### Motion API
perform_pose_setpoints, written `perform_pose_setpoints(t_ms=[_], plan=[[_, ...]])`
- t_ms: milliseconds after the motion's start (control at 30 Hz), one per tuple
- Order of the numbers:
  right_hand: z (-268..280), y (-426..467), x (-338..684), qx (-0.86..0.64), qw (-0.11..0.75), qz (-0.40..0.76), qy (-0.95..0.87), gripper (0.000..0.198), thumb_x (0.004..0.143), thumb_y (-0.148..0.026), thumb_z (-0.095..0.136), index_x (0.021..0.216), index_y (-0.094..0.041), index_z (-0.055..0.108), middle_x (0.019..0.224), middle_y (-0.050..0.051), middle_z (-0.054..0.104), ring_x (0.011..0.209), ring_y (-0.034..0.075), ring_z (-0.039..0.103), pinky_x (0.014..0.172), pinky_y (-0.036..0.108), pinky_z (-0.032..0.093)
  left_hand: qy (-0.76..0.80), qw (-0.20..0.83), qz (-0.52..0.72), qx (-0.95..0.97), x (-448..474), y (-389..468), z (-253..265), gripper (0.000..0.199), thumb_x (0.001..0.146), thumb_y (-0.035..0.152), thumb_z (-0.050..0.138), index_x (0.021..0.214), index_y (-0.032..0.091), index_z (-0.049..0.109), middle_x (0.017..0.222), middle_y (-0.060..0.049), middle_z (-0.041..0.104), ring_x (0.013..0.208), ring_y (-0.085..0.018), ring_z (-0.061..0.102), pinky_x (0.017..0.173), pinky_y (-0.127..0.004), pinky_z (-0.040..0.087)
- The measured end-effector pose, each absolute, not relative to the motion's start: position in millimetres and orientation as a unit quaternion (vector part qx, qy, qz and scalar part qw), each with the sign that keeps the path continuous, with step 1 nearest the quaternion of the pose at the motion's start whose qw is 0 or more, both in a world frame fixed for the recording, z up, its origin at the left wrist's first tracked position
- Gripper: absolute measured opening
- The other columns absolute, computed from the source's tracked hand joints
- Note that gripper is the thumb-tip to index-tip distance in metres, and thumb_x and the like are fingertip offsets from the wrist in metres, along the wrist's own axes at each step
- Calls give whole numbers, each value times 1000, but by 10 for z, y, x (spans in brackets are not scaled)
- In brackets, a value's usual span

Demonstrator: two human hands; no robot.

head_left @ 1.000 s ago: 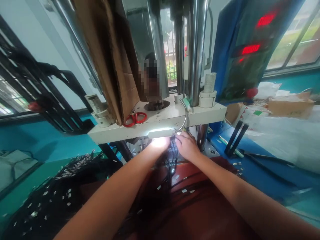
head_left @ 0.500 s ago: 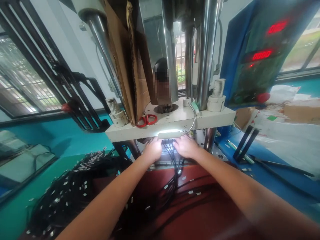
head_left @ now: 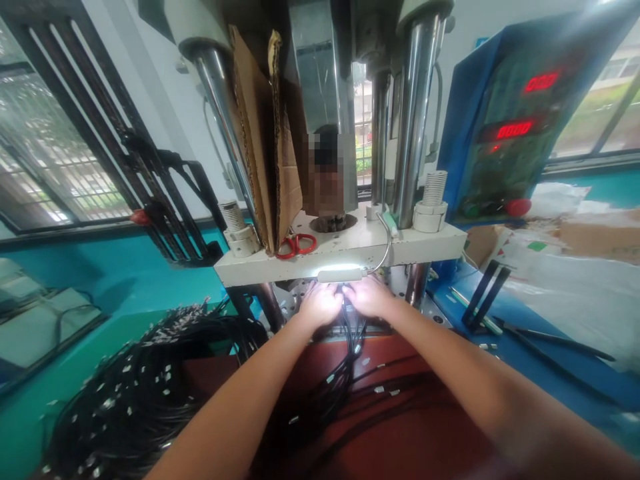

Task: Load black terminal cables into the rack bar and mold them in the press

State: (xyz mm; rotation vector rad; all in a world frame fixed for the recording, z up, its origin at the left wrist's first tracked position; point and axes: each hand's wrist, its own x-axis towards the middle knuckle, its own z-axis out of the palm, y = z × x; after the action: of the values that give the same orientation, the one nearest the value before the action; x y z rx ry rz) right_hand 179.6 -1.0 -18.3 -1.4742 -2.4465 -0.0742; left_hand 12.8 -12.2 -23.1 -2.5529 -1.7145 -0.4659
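Observation:
My left hand and my right hand are side by side under the press plate, in bright lamp light. Black cables run out from between them toward me. Both hands look closed, with the thumbs coming together at the cable ends. The fingertips and whatever the cables end in are hidden by the hands, the lamp and the glare. Right above the hands, a small lamp bar is fixed along the plate's front edge.
Red-handled scissors and folded cardboard rest on the plate. A heap of black cables with white tips lies at left. Right are a blue control box and black tongs. White scraps dot the red surface.
My left hand has moved to the right and my right hand slightly left, closing the gap over the cables. The camera view has shifted a little.

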Motion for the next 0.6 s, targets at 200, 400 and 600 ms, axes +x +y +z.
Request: perform_pose_setpoints(t_ms=[200, 400, 600], plan=[[-181, 7, 1796, -503, 143, -21, -852, 43, 95, -42, 30, 117, -23, 63, 122, 9, 60, 116, 26, 48, 99, 43, 31, -555, -1, -154, -817, 140, -115, -231, 40, 90, 26, 38, 127, 21, 51, 133, -8, 52, 122, -26, 46, 107, -41, 30], [-206, 29, 1737, -521, 149, -18, -840, 43, 95, -41, 32, 118, -22, 62, 128, 12, 56, 120, 30, 45, 100, 50, 29, -561, -32, -145, -814, 125, -41, -220, 32, 94, 23, 36, 116, 19, 58, 125, -9, 57, 117, -24, 50, 104, -45, 33], [-54, -65, 1646, -540, 173, -26, -823, 34, 93, -40, 45, 110, -16, 62, 116, 10, 61, 111, 25, 53, 97, 49, 37, -559, -32, -154, -814, -11, -129, 13, 27, 92, 24, 47, 115, 14, 56, 121, -11, 58, 113, -24, 54, 97, -47, 41]])
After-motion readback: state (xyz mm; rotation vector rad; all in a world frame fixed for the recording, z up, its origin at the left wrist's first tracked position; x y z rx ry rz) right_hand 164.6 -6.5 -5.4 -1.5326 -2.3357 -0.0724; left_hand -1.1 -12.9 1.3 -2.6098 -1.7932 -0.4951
